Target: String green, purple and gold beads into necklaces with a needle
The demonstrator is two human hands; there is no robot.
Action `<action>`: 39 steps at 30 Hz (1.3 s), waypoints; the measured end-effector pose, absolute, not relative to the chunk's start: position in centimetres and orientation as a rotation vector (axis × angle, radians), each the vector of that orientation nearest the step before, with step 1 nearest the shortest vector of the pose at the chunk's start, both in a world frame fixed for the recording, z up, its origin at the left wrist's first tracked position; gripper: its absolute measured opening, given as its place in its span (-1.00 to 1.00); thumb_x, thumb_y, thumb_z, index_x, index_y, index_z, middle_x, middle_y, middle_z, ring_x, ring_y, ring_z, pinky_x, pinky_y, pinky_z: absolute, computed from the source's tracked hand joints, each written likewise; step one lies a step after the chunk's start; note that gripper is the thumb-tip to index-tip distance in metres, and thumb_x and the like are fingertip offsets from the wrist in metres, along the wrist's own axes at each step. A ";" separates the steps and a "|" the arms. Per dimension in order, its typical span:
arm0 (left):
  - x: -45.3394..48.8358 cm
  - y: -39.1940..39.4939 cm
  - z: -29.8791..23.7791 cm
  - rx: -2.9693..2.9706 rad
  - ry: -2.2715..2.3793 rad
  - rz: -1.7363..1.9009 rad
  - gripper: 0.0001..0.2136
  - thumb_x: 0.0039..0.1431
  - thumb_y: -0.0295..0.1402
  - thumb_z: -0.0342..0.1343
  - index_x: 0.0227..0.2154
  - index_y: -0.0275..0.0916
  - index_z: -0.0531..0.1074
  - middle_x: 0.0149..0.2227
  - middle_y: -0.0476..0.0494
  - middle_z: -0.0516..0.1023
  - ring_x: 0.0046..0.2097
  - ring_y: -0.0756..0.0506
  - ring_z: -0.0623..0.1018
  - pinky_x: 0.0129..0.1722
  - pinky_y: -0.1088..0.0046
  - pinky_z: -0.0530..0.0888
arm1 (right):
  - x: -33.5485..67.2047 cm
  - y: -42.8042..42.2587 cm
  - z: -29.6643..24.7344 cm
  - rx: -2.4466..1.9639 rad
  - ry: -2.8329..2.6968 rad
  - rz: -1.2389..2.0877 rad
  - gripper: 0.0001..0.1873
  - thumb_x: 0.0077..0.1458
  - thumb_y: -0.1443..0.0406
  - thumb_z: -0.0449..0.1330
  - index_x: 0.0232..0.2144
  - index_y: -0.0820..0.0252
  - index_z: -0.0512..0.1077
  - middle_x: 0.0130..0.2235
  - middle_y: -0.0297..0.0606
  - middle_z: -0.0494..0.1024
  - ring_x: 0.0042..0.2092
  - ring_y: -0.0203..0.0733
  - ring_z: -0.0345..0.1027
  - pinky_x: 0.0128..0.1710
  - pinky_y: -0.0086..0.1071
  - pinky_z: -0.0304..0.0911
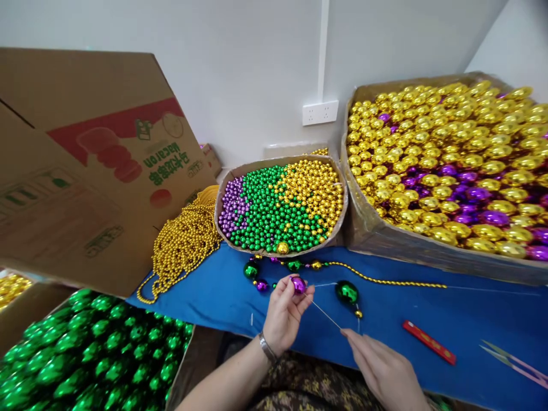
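Note:
My left hand (282, 311) pinches a shiny purple bead (298, 283) between thumb and fingertips, above the blue table cover (428, 308). My right hand (385, 368) pinches the near end of a thin wire needle (325, 315) that runs up toward the purple bead. A large green bead (346, 292) hangs on the thread just right of the left hand. A partly strung strand (299, 265) of green, purple and gold beads lies behind the hands, trailing right as a gold bead chain (385, 281).
A shallow cardboard tray (222, 194) holds small purple, green and gold beads. At right stands a big box (385, 234) of large gold and purple beads, at lower left a box of green beads (94, 348). Gold chains (184, 242), a red strip (428, 341) and scissors (514, 359) lie around.

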State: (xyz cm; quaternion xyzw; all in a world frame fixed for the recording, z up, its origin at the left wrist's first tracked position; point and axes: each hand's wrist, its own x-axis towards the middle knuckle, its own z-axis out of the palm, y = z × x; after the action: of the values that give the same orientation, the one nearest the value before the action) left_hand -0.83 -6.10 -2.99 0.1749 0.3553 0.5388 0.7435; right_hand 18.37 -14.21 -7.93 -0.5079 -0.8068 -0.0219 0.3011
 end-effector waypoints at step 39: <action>1.6 7.0 1.4 1.888 1.110 0.887 -0.84 0.07 -0.40 0.10 -0.27 -0.21 0.48 -0.40 -0.12 0.47 -0.32 -0.10 0.46 -0.28 0.38 0.37 | 18.6 -12.3 -5.7 -1.422 -1.828 -0.093 -0.67 0.24 0.27 -0.07 -0.23 0.21 0.49 -0.32 -0.18 0.61 -0.35 -0.17 0.53 -0.34 -0.41 0.44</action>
State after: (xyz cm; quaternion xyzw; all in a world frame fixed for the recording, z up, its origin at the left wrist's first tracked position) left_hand 1.60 6.98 1.36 0.7393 0.4346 0.3473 0.3794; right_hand 18.64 -12.28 -5.73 -0.5622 -0.7228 -0.0368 0.4002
